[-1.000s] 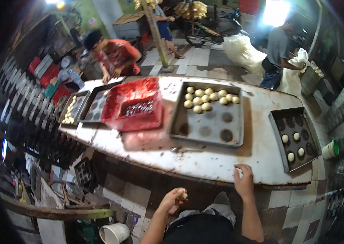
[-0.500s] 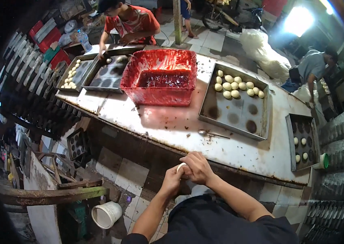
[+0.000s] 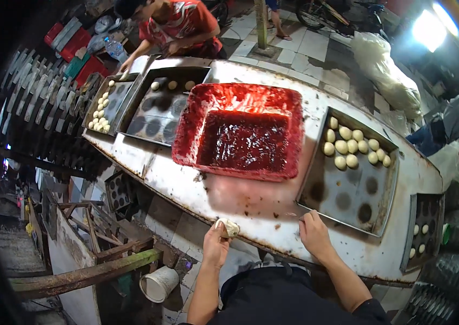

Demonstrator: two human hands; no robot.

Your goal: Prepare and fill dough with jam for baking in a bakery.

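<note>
Far left of the fingers of the left hand (image 3: 215, 249) sat a thin tray (image 3: 122, 102) of pale balls (image 3: 98, 124), with a wider tray (image 3: 152, 115) closer. The left fingers and thumb pinched a soft, pale bit of dough (image 3: 231, 228). A red tub (image 3: 240, 170) sat past the fingers of both hands. The right hand's (image 3: 315, 234) fingers curled in by the corner of a big tray (image 3: 331, 189); I couldn't tell if they pinched anything. A small tray (image 3: 430, 219) sat well to their right.

white bucket (image 3: 168, 280) | wooden beam (image 3: 91, 275) near it | clear bottle (image 3: 114, 49) | pale bulky sack (image 3: 386, 76) | motorbike (image 3: 333, 19) | bright lamp (image 3: 429, 31)
</note>
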